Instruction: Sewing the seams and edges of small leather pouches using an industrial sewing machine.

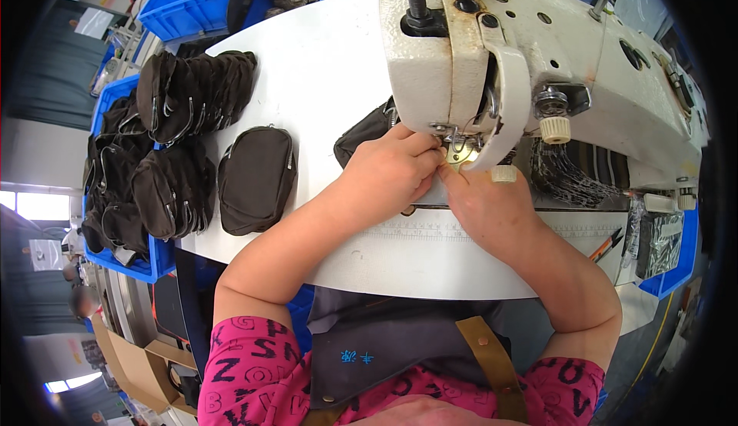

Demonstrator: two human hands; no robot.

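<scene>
My left hand (393,166) is closed, its fingertips bunched just left of the lit needle area of a white sewing machine (442,72). A dark brown zip pouch (365,135) lies against this hand, partly hidden behind it and the machine head. From the right, my right hand (492,204) comes in with thumb and fingers pinched together, almost touching the left fingertips below the presser foot (461,148). Whatever sits between the right fingers is too small and covered to make out. Another dark brown zip pouch (257,180) lies flat on the white table, left of my left forearm.
Dark pouches (173,188) stand and lie packed at the left, many in a blue crate (160,261). More blue bins (188,3) stand at the back. Striped dark webbing (592,172) lies beneath the machine arm. A ruler strip (415,230) runs along the white table (384,268); a pen (606,244) lies right.
</scene>
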